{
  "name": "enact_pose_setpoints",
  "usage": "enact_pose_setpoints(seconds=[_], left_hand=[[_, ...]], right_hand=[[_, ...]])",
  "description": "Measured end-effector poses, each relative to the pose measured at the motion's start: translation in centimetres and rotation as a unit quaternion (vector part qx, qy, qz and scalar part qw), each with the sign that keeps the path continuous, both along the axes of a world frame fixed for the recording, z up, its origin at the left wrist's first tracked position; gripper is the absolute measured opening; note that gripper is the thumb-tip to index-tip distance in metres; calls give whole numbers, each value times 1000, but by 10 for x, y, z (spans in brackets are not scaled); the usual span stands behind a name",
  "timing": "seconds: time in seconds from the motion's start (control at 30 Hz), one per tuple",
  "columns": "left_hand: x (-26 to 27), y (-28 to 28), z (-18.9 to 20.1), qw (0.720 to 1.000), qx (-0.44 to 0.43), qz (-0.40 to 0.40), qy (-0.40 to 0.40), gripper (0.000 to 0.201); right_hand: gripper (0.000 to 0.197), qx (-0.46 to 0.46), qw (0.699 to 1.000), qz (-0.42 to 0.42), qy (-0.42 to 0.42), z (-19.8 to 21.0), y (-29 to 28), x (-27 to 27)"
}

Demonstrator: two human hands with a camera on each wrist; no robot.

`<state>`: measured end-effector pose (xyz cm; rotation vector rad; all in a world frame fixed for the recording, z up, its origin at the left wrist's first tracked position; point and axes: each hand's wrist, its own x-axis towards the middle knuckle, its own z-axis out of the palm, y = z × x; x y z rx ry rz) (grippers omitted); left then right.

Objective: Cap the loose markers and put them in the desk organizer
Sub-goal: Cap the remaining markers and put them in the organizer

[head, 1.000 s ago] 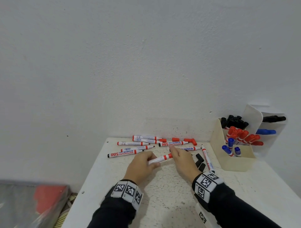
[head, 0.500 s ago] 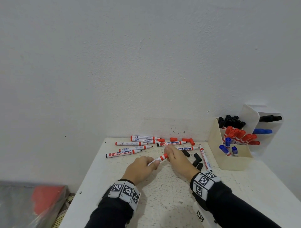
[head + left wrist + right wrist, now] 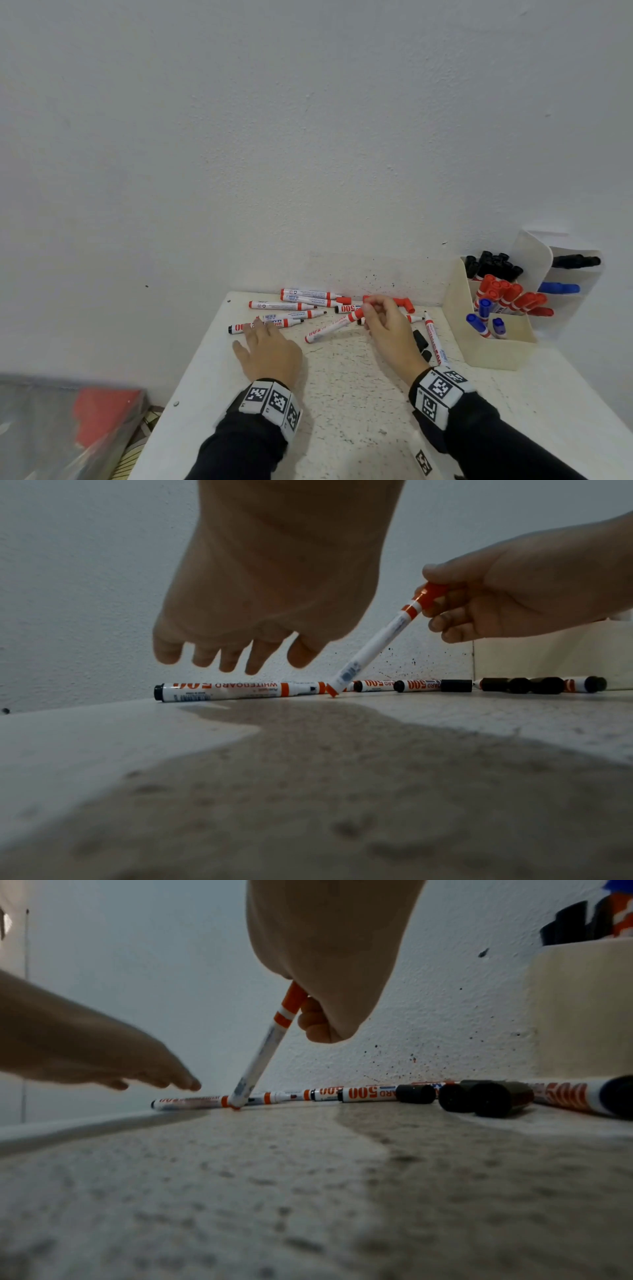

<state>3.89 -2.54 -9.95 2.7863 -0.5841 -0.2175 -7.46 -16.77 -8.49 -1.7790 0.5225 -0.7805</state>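
My right hand [image 3: 368, 310] pinches a red-capped whiteboard marker [image 3: 329, 329] by its cap end. The marker is tilted, with its tail touching the white table [image 3: 342, 394]; the left wrist view shows the same marker [image 3: 377, 642]. My left hand [image 3: 265, 337] is open, fingers spread, hovering just above an uncapped black marker [image 3: 284, 322] that lies flat [image 3: 222, 691]. Several more uncapped markers [image 3: 305, 294] lie by the wall. Loose black caps [image 3: 419, 337] and red caps [image 3: 406, 303] lie right of my right hand. The cream desk organizer [image 3: 493, 353] stands at the right.
The organizer holds black, red and blue capped markers in separate compartments. One marker [image 3: 435, 339] lies along its left wall. The wall runs close behind the markers. The table's left edge [image 3: 191, 359] drops off beside my left hand. A clear bag with something red [image 3: 68, 428] sits below left.
My left hand has let go of the red marker and moved left over the black marker. My right hand has raised the marker's capped end toward the wall.
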Motion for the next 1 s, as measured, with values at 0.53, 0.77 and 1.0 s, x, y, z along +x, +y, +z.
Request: enact_pose_setpoints(seconds=[0.53, 0.77, 1.0], left_hand=[[-5, -3, -5, 998, 38, 4, -41, 55], [1, -2, -7, 995, 21, -23, -96, 40], [0, -3, -7, 994, 15, -64, -93, 30]], right_hand=[[14, -81, 994, -66, -20, 30, -15, -24], [14, -102, 989, -87, -55, 54, -18, -36], [19, -218, 950, -210, -79, 104, -41, -58]])
